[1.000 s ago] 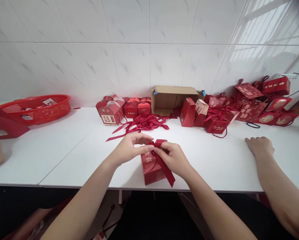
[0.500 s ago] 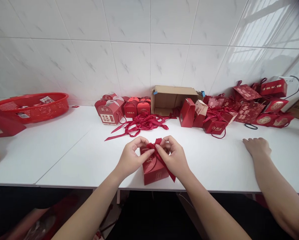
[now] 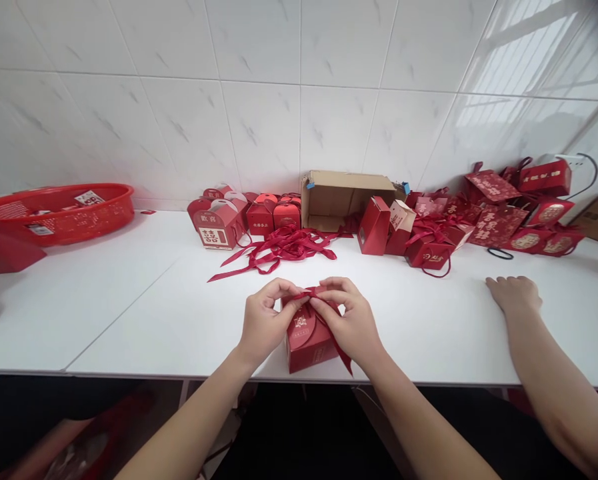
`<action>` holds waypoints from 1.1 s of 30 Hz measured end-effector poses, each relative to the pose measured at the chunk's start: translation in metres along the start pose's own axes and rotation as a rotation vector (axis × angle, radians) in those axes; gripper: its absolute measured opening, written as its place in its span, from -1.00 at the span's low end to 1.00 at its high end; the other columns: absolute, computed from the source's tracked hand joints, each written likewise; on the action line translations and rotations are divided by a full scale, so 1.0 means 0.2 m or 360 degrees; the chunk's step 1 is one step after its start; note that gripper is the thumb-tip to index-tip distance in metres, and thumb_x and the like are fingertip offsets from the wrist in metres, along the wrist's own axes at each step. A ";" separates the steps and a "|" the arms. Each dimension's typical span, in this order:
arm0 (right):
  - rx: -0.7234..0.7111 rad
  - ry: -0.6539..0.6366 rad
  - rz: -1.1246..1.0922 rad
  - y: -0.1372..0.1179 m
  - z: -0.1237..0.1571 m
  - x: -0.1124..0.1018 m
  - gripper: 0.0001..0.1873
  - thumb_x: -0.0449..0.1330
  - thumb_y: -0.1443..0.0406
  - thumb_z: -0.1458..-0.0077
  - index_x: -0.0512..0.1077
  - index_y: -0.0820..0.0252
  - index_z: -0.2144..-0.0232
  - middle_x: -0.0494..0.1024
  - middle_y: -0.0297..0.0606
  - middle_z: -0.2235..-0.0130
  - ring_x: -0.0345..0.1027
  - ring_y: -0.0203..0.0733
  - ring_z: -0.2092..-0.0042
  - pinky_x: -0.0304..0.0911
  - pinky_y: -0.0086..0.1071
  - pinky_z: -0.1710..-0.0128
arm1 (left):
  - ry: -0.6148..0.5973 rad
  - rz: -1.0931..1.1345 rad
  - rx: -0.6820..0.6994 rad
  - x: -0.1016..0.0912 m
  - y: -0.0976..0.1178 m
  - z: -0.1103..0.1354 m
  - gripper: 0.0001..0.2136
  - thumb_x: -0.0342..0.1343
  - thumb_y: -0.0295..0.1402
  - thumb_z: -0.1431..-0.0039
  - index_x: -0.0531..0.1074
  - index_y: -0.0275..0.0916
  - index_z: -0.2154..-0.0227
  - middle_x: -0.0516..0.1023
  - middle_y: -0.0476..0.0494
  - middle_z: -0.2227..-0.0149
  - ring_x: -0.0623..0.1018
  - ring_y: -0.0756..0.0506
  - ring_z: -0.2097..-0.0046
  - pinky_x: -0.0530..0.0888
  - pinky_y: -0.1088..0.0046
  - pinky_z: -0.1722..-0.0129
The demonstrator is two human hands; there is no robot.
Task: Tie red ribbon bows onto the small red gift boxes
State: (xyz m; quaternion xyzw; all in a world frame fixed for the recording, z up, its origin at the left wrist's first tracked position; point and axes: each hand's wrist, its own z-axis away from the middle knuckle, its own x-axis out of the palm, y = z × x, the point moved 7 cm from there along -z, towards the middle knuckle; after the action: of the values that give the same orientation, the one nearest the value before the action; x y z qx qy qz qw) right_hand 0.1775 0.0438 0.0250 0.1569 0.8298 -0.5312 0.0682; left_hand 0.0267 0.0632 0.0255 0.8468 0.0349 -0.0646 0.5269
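Observation:
A small red gift box (image 3: 306, 340) with gold lettering stands on the white table near its front edge. A dark red ribbon (image 3: 345, 357) runs over its top, one tail hanging down the right side. My left hand (image 3: 267, 320) pinches the ribbon between thumb and fingers at the top of the box. From the other side, my right hand (image 3: 351, 317) pinches the ribbon too, its thumb close to my left thumb. The fingers partly hide the knot.
Behind lies a heap of loose red ribbons (image 3: 283, 247), with red boxes (image 3: 213, 223) and an open cardboard box (image 3: 323, 213) at the wall. Finished-looking red boxes (image 3: 493, 223) pile up right. A red basket (image 3: 89, 223) stands left. Another person's hand (image 3: 516, 293) rests at right.
The ribbon loop that stood up between my hands is now lower and flatter. Both hands have shifted slightly, fingers closer over the knot. The other person's hand stays put.

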 end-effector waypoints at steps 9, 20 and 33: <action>0.0267 -0.0300 -0.0369 0.07 0.00 0.08 -0.70 0.08 0.18 -0.15 0.46 0.17 0.53 0.30 -0.21 -0.17 0.08 -0.02 -0.21 0.00 -0.10 -0.18 | -0.0180 0.0215 -0.0129 0.07 -0.05 -0.07 -0.89 0.18 -0.43 -0.02 0.34 -0.25 0.41 0.50 -0.03 0.42 0.52 -0.01 0.34 0.46 0.48 0.29; 0.0363 0.0013 -0.0456 0.11 0.03 0.06 -0.67 0.16 0.04 -0.05 0.57 0.12 0.39 0.36 -0.16 -0.10 0.15 0.04 -0.18 0.05 -0.08 -0.17 | -0.0327 -0.0354 0.0173 0.03 0.03 -0.04 -0.87 0.23 -0.33 -0.01 0.55 -0.22 0.35 0.55 -0.17 0.24 0.50 -0.14 0.10 0.40 0.30 0.02; 0.0160 -0.0275 0.0198 -0.01 0.07 -0.09 -0.78 0.08 0.22 -0.13 0.40 0.14 0.19 0.54 -0.22 0.20 0.40 -0.18 0.28 0.29 -0.30 0.31 | -0.0537 -0.0378 0.0138 0.01 0.10 -0.07 -0.92 0.12 -0.45 -0.01 0.52 -0.21 0.43 0.59 -0.13 0.25 0.56 -0.13 0.16 0.47 0.33 0.10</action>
State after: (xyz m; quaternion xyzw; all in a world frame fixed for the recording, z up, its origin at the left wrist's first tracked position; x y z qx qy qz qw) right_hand 0.1930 0.0275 0.0256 0.1648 0.7817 -0.5786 0.1644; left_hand 0.0331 0.0659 0.0494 0.8358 0.0428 -0.2686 0.4770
